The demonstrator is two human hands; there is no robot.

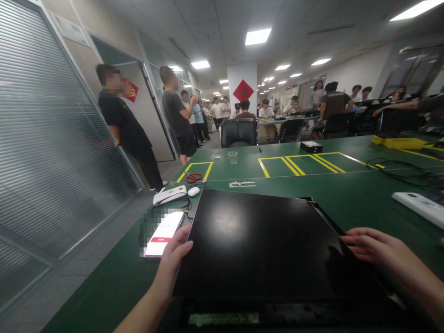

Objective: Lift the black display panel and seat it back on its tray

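Note:
A flat, glossy black display panel (267,240) lies tilted in front of me and reflects a ceiling light. My left hand (175,247) grips its left edge, thumb on top and fingers partly hidden beneath. At the right edge, the fingers of my right hand (373,247) are pressed together against the panel. Below the panel, a dark frame (312,201) shows at its far right corner. A green circuit board strip (224,318) is visible under its near edge. A phone with a lit screen (163,236) lies just beyond my left hand.
The green table (104,296) carries a white device (169,195), a white mouse-like object (193,191), red-handled scissors (193,177), a plastic cup (232,158) and a black box (311,146). Another white device (419,208) and cables lie right. People stand and sit beyond.

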